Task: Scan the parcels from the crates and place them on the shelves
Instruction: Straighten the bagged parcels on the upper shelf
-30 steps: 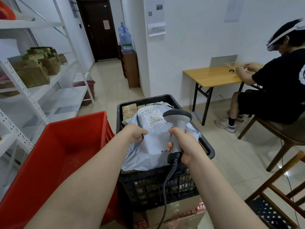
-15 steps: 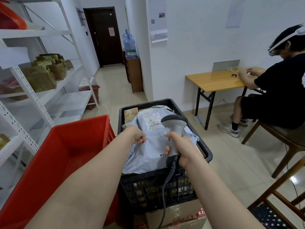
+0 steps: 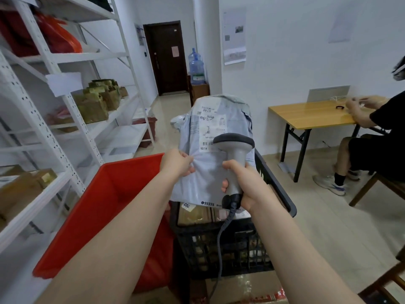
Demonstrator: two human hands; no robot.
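**Grey parcel held upright above the black crate, scanner in front of it**

The soft grey plastic mailer parcel point(image 3: 210, 154) is held in the air over the black plastic lattice crate point(image 3: 275, 189). Its long axis runs from 6 o'clock up to 12 o'clock, and the far end leans a little away from the person. The face with the white printed label point(image 3: 211, 128) is turned toward the camera.

The left hand point(image 3: 177, 163) pinches the parcel's left edge, at 9 o'clock of it, with curled fingers. The right hand point(image 3: 245, 185) is closed around the handle of the grey handheld barcode scanner point(image 3: 235, 150). The scanner head stands at the top and covers the lower right corner of the label. Its grey cable point(image 3: 221, 238) hangs down toward 6 o'clock, across the front of the crate.

Under the parcel, brown boxes lie inside the black crate. At 8 o'clock, just beside it, stands the red plastic crate point(image 3: 105, 205). At 9 to 10 o'clock are the white metal shelves point(image 3: 72, 119), which carry brown paper-wrapped parcels point(image 3: 94, 106). At 11 o'clock, far behind, there is a dark door point(image 3: 166, 58) and a blue water bottle point(image 3: 196, 66). At 2 o'clock a seated person in black clothes point(image 3: 372, 150) works at a wooden counter point(image 3: 311, 115), well apart from the crates.
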